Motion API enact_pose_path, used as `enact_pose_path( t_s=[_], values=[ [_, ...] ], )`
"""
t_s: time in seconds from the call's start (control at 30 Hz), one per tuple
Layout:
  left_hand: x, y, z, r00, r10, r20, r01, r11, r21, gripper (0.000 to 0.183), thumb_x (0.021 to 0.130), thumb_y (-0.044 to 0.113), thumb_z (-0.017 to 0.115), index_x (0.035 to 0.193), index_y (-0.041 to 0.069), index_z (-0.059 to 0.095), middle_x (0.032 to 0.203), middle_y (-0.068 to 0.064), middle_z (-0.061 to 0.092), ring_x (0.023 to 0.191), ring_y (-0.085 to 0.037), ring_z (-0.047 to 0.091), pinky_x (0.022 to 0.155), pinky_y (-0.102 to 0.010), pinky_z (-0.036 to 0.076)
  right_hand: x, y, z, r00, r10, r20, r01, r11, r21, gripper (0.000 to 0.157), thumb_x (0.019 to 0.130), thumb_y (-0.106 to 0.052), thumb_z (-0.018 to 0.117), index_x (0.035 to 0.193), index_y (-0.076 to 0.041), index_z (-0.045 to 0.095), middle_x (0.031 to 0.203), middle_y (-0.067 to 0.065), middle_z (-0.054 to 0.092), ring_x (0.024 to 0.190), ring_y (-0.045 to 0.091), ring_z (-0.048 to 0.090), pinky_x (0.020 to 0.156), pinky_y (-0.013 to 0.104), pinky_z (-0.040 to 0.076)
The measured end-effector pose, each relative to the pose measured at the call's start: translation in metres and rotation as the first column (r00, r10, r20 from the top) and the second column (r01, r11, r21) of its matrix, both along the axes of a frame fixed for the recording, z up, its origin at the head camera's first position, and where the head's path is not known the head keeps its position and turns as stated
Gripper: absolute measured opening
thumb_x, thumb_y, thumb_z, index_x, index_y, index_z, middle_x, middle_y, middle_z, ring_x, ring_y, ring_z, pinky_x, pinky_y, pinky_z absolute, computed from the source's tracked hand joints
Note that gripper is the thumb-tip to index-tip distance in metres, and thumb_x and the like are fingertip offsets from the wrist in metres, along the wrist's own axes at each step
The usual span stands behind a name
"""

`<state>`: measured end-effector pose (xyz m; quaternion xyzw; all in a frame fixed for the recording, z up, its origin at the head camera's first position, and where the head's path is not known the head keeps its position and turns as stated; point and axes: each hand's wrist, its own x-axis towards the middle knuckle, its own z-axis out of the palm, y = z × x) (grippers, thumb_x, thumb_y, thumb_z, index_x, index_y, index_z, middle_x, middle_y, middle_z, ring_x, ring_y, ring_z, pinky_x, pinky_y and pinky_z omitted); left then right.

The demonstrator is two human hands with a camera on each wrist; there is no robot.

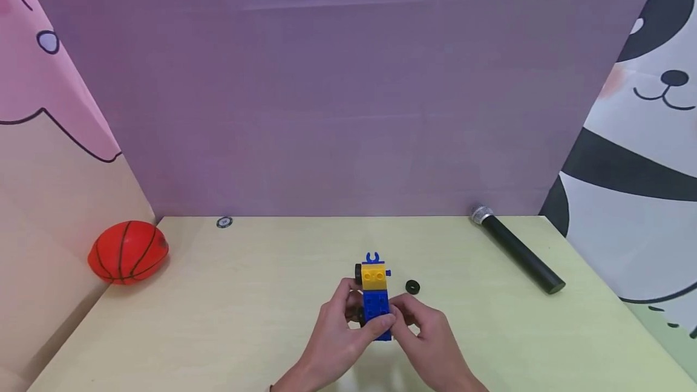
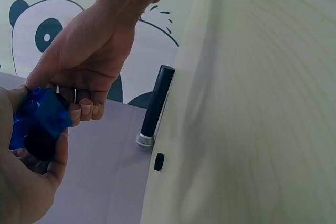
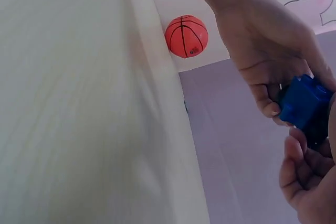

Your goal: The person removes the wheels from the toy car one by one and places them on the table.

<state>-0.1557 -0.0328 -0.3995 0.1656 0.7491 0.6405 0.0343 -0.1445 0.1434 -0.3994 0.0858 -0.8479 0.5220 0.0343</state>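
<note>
A toy car [image 1: 374, 301] of blue and yellow building blocks is held up above the table, a blue claw-like piece at its far end. My left hand [image 1: 340, 340] grips it from the left, thumb across the blue block. Black wheels [image 1: 358, 274] sit along the left side, while a bare blue peg [image 1: 388, 273] sticks out at the front right. My right hand [image 1: 427, 334] pinches at the rear right side with curled thumb and fingers; a dark wheel [image 3: 317, 132] shows there in the right wrist view, partly hidden. Just beyond this hand lies a loose black wheel [image 1: 412, 287].
On the right of the table [image 1: 245, 319] a black microphone [image 1: 523, 253] lies slanted. A red toy basketball [image 1: 129, 253] rests at the left edge, and a small round disc [image 1: 224, 222] lies by the back edge. A purple backdrop [image 1: 348, 89] rises behind.
</note>
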Motion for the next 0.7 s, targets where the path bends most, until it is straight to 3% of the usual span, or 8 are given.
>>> enact_pose_path(
  t_s=[0.13, 0.33, 0.53, 0.7],
  values=[
    [0.0, 0.003, 0.002, 1.0, 0.009, -0.021, -0.008, 1.0, 0.026, 0.052, 0.096, 0.037, 0.076, 0.129, 0.008, 0.049, 0.106, 0.002, 0.074, 0.09, -0.014, 0.069, 0.091, -0.04, 0.053, 0.003, -0.004, 0.001, 0.989, -0.043, -0.143, 0.05, 0.998, 0.047, 0.008, 0.103, -0.011, 0.062, 0.107, -0.011, 0.069, 0.093, -0.011, 0.07, 0.084, 0.009, 0.063, 0.084, 0.03, 0.056],
    [0.0, 0.008, 0.007, 0.997, 0.054, -0.052, -0.052, 0.998, 0.048, 0.05, 0.095, 0.036, 0.077, 0.128, 0.008, 0.052, 0.097, 0.005, 0.073, 0.086, -0.013, 0.07, 0.092, -0.036, 0.053, 0.005, -0.006, -0.002, 0.935, -0.05, -0.352, 0.091, 0.991, 0.1, 0.009, 0.104, -0.005, 0.061, 0.11, -0.008, 0.067, 0.1, -0.01, 0.071, 0.088, 0.008, 0.065, 0.083, 0.029, 0.058],
    [0.001, 0.009, 0.011, 0.997, 0.053, -0.063, -0.05, 0.998, 0.042, 0.048, 0.094, 0.036, 0.079, 0.125, 0.008, 0.055, 0.091, 0.006, 0.073, 0.081, -0.013, 0.07, 0.088, -0.033, 0.054, 0.006, -0.002, -0.008, 0.839, -0.012, -0.544, 0.112, 0.982, 0.151, 0.017, 0.096, 0.005, 0.065, 0.109, -0.006, 0.067, 0.099, -0.009, 0.07, 0.081, 0.004, 0.062, 0.077, 0.028, 0.059],
    [0.001, 0.006, 0.012, 0.998, 0.024, -0.058, -0.019, 0.997, 0.077, 0.044, 0.094, 0.035, 0.079, 0.12, 0.007, 0.058, 0.088, 0.004, 0.074, 0.079, -0.015, 0.069, 0.08, -0.029, 0.054, 0.005, 0.001, -0.012, 0.76, 0.051, -0.647, 0.086, 0.98, 0.178, 0.025, 0.091, 0.01, 0.064, 0.109, -0.006, 0.069, 0.097, -0.008, 0.069, 0.079, 0.004, 0.062, 0.074, 0.025, 0.059]
  ],
)
